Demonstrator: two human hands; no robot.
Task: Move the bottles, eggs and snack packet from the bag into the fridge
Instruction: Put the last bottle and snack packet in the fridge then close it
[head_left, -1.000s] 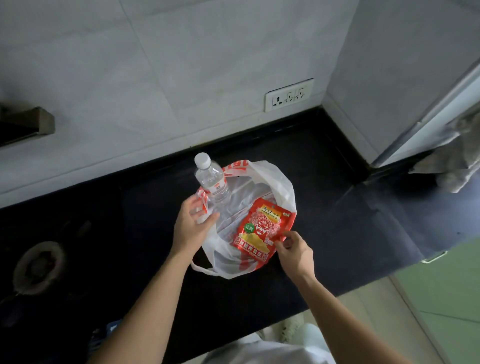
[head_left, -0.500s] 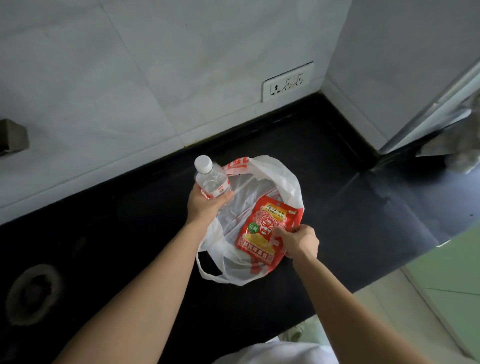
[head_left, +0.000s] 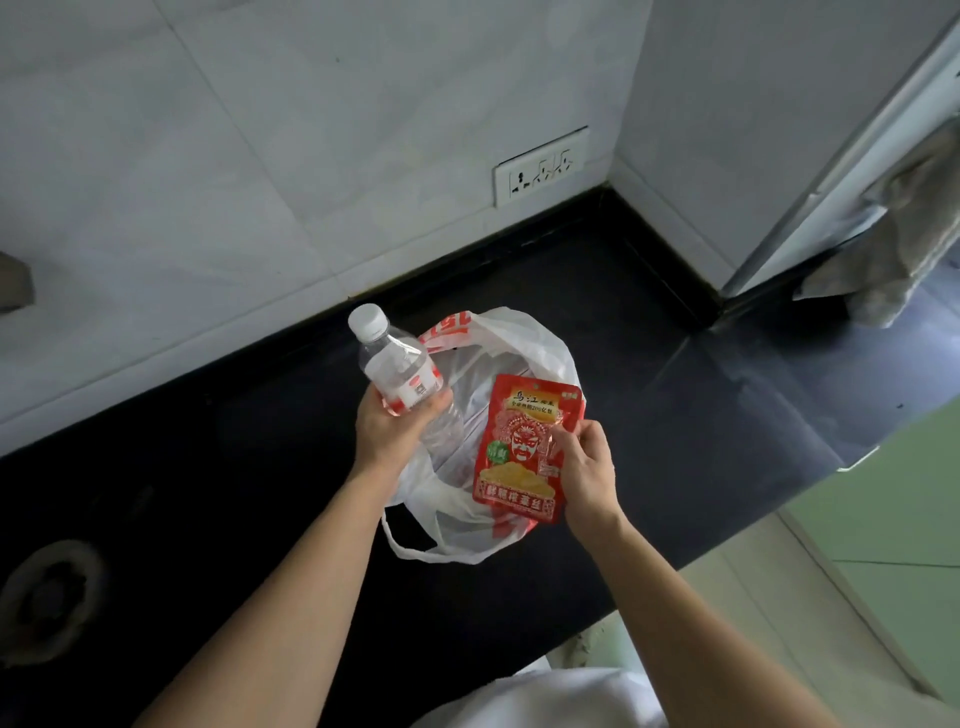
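Note:
A white plastic bag (head_left: 524, 338) with red print lies open on the black counter (head_left: 675, 395). My left hand (head_left: 389, 431) grips a clear water bottle (head_left: 400, 364) with a white cap and red label, lifted over the bag's left side. My right hand (head_left: 584, 467) pinches the right edge of a red snack packet (head_left: 519, 452), held upright above the bag. Other bottles and eggs are not visible; the bag's inside is mostly hidden.
A white wall socket (head_left: 540, 166) sits on the tiled wall behind. At the right stands a grey panel edge (head_left: 841, 171) with a grey cloth (head_left: 898, 244) hanging by it. A round burner (head_left: 49, 597) is at the counter's left. Green floor (head_left: 893, 519) lies right.
Both hands have risen from the bag: the left lifted the bottle clear of it, and the right raised the snack packet upright out of the bag.

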